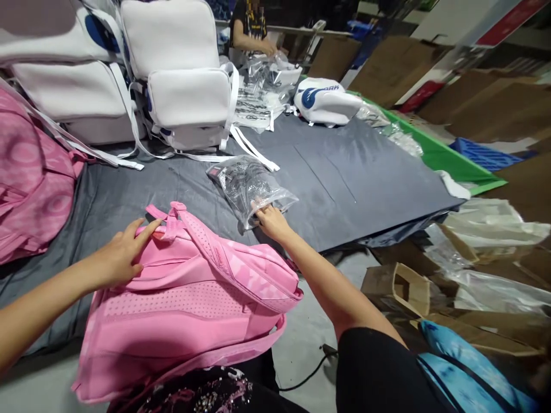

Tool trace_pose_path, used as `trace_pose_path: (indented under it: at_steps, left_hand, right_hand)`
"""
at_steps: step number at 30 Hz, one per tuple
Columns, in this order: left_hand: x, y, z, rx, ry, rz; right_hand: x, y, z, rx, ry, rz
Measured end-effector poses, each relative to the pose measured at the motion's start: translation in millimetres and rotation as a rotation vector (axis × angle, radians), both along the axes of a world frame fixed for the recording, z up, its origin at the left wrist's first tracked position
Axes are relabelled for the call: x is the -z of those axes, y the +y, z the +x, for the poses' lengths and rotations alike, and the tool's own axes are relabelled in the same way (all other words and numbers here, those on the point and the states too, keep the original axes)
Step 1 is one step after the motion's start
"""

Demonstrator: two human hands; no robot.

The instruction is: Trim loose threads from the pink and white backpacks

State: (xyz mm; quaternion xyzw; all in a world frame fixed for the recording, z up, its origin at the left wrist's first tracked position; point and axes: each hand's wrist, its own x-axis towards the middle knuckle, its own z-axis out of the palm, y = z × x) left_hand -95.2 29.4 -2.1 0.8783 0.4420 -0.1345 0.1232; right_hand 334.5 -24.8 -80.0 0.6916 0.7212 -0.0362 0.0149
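at the worktop (379, 166) near edge, my left hand (120, 258) spreads on the still-unbagged backpack (172, 324); right hand (271, 221) (pinch unclear) touches plastic bag (241, 182)

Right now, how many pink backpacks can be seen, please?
2. The left hand touches one pink backpack; the other pink backpack is at the picture's left edge, partly cut off. More may be hidden.

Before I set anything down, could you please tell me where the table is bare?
The widest bare patch of grey table lies between the clear bag and the green panel; a narrower strip lies between the white straps and the nearer pink bag. White backpacks crowd the far left.
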Motion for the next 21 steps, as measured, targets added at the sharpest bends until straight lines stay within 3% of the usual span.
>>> trace_pose_path:
  at_steps: [4,9,13,18,21]
  left_hand:
    - [9.3,1,-6,-0.001,-0.02,0.046]
    - [4.4,-2,-3,-0.029,0.015,0.028]
    - [3.0,-3,-2,-0.033,0.018,0.018]
    - [5.1,-2,-3,-0.02,-0.016,0.03]
    - [1.1,-3,-1,-0.021,-0.019,0.004]
  right_hand:
    - [0.5,36,-29,0.015,-0.023,0.097]
    - [-4.9,47,-63,0.042,-0.07,0.174]
    - [-3.8,48,-54,0.011,-0.09,0.147]
    - [3.4,40,-26,-0.129,-0.075,0.018]
    - [1.1,32,-29,-0.178,-0.063,-0.048]
